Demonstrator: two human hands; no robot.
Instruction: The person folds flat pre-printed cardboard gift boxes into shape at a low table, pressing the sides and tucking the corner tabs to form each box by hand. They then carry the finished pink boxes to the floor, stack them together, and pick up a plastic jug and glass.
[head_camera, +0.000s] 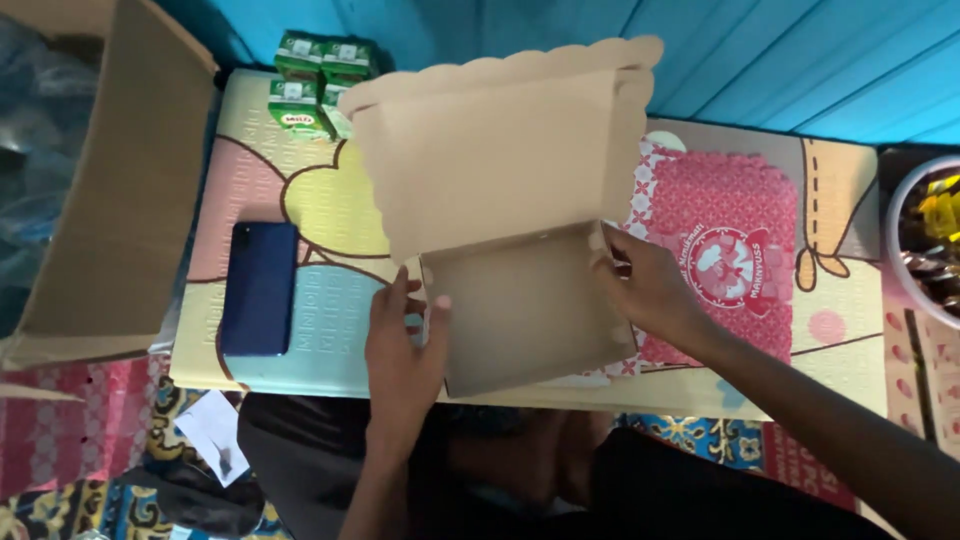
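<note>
Head view, looking down. Turquoise plank wall (760, 60) is running along the far side. A pastel cartoon-printed mat (290, 190) is covering the low bench, with patterned floor cloth (60, 440) showing at the near left. A large brown carton (120, 180) is leaning open at the left edge. At centre, a small cardboard box (530, 305) with a scalloped lid is lying open on the mat, lid raised toward the wall. A pink printed flat box (735, 250) is lying just beside it on the right. A dark blue phone (258, 288) is resting left of it. Green drink cartons (310, 80) are standing at the far edge. The left hand (400, 350) is gripping the box's left wall; the right hand (650, 285) is pinching its right wall.
</note>
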